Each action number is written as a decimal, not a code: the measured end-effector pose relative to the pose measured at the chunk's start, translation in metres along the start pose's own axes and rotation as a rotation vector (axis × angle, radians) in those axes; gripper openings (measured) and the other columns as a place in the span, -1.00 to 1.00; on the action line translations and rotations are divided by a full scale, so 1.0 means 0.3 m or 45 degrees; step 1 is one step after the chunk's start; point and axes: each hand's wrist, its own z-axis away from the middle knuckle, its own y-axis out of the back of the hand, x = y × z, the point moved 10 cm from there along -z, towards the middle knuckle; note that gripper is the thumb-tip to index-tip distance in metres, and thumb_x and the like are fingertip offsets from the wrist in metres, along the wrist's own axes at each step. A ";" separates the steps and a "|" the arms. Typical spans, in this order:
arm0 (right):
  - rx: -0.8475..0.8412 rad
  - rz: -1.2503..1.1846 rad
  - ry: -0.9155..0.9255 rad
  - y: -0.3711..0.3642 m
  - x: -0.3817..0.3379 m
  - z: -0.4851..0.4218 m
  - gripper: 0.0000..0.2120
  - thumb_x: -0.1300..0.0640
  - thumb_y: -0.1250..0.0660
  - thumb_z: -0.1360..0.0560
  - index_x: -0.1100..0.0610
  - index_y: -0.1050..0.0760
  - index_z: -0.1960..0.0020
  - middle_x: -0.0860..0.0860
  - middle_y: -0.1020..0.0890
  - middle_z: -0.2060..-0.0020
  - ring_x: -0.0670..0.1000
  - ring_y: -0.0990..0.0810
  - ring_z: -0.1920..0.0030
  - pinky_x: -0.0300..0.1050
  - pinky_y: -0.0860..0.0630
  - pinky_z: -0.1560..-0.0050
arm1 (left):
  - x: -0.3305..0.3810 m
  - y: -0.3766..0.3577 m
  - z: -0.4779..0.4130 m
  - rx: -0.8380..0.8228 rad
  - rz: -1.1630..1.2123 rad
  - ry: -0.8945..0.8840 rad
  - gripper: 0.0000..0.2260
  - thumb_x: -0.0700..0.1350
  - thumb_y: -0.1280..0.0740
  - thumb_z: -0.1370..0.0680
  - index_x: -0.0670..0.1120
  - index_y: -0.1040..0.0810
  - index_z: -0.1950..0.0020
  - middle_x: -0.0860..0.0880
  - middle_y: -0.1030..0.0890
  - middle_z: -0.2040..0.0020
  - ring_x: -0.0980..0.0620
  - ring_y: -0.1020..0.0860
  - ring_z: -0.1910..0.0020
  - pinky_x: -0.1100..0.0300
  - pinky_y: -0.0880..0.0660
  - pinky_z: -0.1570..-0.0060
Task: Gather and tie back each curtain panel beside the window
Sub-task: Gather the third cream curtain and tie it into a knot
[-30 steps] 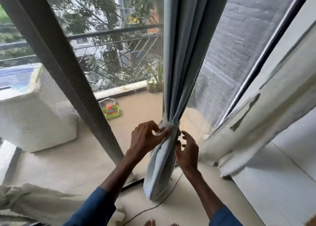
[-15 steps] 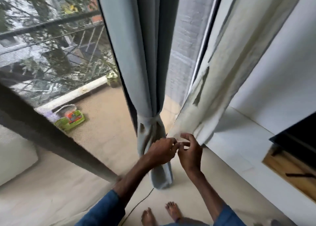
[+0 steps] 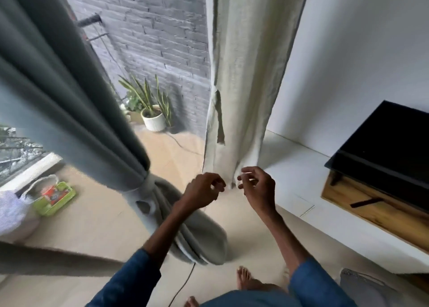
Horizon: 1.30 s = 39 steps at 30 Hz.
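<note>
Beyond the glass, a grey brick wall (image 3: 162,35) backs a balcony where a potted plant (image 3: 152,111) stands in a white pot, and nearer the left edge a green box (image 3: 55,196) lies on the tan floor beside a pale bag (image 3: 14,211). Inside, on the left, the grey curtain (image 3: 69,102) hangs gathered into a bundle, cinched by a tie (image 3: 145,190) of the same cloth low down, its tail flaring out onto the floor below the band. To its right the cream curtain (image 3: 243,74) hangs loose and straight, close against the white wall (image 3: 359,51), with a strap dangling along its near edge (frayed or torn, hard to say). Both hands are raised at its bottom hem: the left hand (image 3: 203,191) has its fingers curled with the tips pinched together, and the right hand (image 3: 256,186) is half curled just beside it; whether either actually grips cloth I cannot tell. A dark flat screen (image 3: 383,141) sits on a wooden stand (image 3: 371,211) on a white ledge at right. Bare feet and a thin cable show on the floor below.
</note>
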 end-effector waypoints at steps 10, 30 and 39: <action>-0.139 -0.003 0.065 0.172 -0.092 -0.462 -0.91 0.25 -0.34 -0.55 0.14 -0.61 0.08 0.00 -0.74 0.29 -0.01 -0.71 0.38 -0.23 -0.52 0.40 | 0.201 0.252 -0.311 0.580 0.293 0.040 -0.88 -0.02 -0.28 -0.50 0.13 -0.60 0.06 0.25 -0.69 0.14 0.22 -0.66 0.32 0.03 -0.63 0.11; 0.009 0.070 0.336 0.014 -0.443 -1.262 -0.36 -0.17 -0.66 -0.26 0.07 -0.55 -0.21 -0.12 -0.65 -0.06 -0.11 -0.61 0.01 -0.25 -0.56 -0.01 | 0.301 0.773 -0.654 1.465 0.265 -0.102 -0.64 -0.09 -0.45 -0.52 -0.08 -0.38 -0.22 0.14 -0.48 0.12 0.09 -0.52 0.26 -0.01 -0.57 0.31; 0.210 -0.011 0.485 -0.068 -0.471 -1.360 -0.41 -0.13 -0.60 -0.34 0.06 -0.49 -0.27 -0.08 -0.61 -0.11 -0.06 -0.56 -0.07 0.15 -0.57 -0.09 | 0.160 0.764 -0.643 1.317 0.011 0.207 -0.72 0.08 -0.43 -0.53 -0.11 -0.47 0.08 -0.04 -0.54 0.23 -0.08 -0.50 0.23 0.00 -0.50 0.23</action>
